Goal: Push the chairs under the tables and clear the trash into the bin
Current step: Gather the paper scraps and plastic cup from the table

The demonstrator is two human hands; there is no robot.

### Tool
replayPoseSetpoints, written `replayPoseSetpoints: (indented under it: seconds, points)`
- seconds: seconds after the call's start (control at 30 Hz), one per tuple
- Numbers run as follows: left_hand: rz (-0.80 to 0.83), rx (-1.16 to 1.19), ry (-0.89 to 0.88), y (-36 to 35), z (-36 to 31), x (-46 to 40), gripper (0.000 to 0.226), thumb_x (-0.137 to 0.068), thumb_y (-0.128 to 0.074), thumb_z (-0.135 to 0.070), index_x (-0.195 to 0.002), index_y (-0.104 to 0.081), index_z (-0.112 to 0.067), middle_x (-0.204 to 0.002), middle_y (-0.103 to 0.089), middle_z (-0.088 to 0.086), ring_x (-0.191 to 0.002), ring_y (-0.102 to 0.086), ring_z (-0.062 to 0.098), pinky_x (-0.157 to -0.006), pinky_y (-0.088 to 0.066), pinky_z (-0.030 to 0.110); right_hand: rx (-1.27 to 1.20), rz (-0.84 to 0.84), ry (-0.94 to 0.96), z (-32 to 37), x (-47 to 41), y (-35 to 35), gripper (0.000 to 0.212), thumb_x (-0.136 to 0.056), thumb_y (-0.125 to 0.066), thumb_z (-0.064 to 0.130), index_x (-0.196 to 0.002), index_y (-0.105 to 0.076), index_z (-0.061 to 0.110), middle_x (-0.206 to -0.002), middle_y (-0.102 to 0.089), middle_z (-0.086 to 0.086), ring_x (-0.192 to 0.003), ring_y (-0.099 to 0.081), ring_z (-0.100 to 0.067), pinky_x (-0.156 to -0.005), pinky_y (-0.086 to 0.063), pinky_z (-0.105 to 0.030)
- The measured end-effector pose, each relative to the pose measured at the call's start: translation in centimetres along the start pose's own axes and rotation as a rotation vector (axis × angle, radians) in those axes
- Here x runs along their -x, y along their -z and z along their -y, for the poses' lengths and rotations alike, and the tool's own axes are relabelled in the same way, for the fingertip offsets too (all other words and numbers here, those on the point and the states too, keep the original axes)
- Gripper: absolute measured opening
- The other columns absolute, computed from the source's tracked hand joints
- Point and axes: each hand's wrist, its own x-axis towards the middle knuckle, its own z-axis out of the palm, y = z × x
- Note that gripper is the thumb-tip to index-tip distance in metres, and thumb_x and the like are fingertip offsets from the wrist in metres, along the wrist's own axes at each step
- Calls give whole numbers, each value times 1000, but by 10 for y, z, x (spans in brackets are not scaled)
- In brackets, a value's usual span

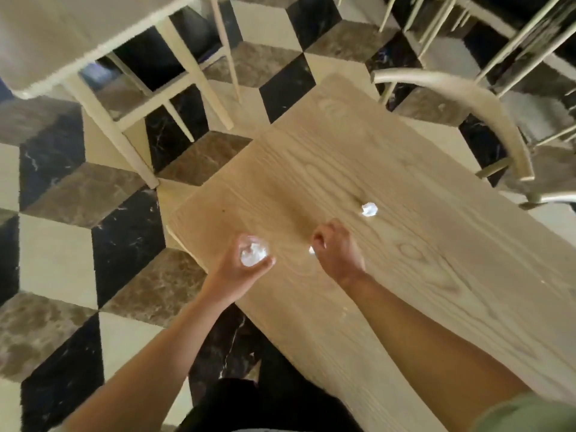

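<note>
A light wooden table (pixel 389 169) fills the middle and right of the head view. My left hand (pixel 246 266) is cupped palm-up over the table's near left edge, holding crumpled white paper (pixel 253 253). To its right, my right hand (pixel 338 251) is curled over the tabletop, pinching a small white paper scrap (pixel 311 250). Another crumpled paper ball (pixel 369 209) lies loose on the table, a little beyond my right hand. A pale wooden chair with a curved back (pixel 486 98) stands at the table's far right side.
A second white table (pixel 56 45) with pale legs stands at the upper left, over a floor of black, brown and cream tiles (pixel 93 244). More chair legs (pixel 436 29) show at the top right. No bin is in view.
</note>
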Motion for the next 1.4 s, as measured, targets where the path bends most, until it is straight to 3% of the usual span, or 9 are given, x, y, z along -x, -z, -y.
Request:
replayPoseSetpoints:
  seconds: [0.1,0.27,0.37,0.5,0.63,0.83,1.03,1.2,1.4]
  points:
    - [69,-44,-72,4,-29,-37,41,-81,-77,-53,-110,-51,-41,-116,-58,-10,-106,-54,-3,-87,-43,22,-147,-380,-286,-30,-34,35,5,-83,-66,6,-85,-67,10,-103,-56,-12,-74,-59,-27,-62,-37,-27]
    - [195,-97,-124,-2,-58,-80,63,-84,-81,-40,-131,-49,-14,-127,-55,3,-116,-53,13,-94,-37,8,-112,-221,-318,-30,-61,44,10,-80,-67,4,-89,-72,5,-100,-63,-18,-78,-61,-34,-70,-44,-33]
    - [131,-191,-153,6,-60,-99,66,-84,-82,-29,-136,-48,-7,-132,-54,9,-120,-53,21,-101,-41,28,-430,-181,-315,28,-73,36,12,-77,-72,11,-86,-72,20,-76,-71,6,-70,-65,-11,-63,-44,-21]
    - [38,-297,-194,38,-54,-110,55,-76,-86,-20,-118,-51,-10,-114,-62,10,-102,-64,26,-84,-54,43,-461,130,-120,114,-85,12,12,-76,-78,23,-87,-74,24,-79,-73,10,-75,-66,-4,-66,-51,-23]
    - [-8,-469,-113,92,-32,-102,56,-66,-88,-30,-101,-45,-33,-91,-55,-16,-73,-60,1,-52,-45,7,9,436,139,190,-97,-27,18,-92,-63,18,-104,-74,10,-98,-74,-9,-90,-69,-27,-80,-55,-42]
    - [28,-395,-37,200,33,-89,61,-73,-85,-36,-120,-49,-24,-109,-62,-10,-98,-64,12,-80,-51,25,352,771,392,296,-125,-96,18,-93,-59,11,-106,-70,7,-94,-69,-8,-82,-64,-25,-68,-48,-33]
    - [-152,-183,87,348,98,-83,68,-75,-85,-33,-130,-46,-25,-111,-68,-8,-97,-66,12,-85,-54,29,373,521,643,432,-145,-200,8,-90,-69,20,-97,-73,18,-87,-72,1,-73,-66,-15,-72,-57,-30]
    - [-309,-176,93,500,147,-83,32,-79,-72,-35,-106,-56,-28,-100,-66,-14,-89,-64,8,-69,-48,24,154,468,659,579,-165,-266,8,-89,-64,22,-83,-58,22,-86,-65,3,-76,-62,-15,-65,-37,-23]
    - [-438,-207,-42,635,167,-127,36,-80,-81,-30,-106,-59,-41,-95,-63,-23,-85,-62,-2,-68,-49,13,353,340,538,717,-240,-324,18,-94,-62,19,-108,-52,16,-101,-69,-7,-94,-68,-28,-71,-47,-35]
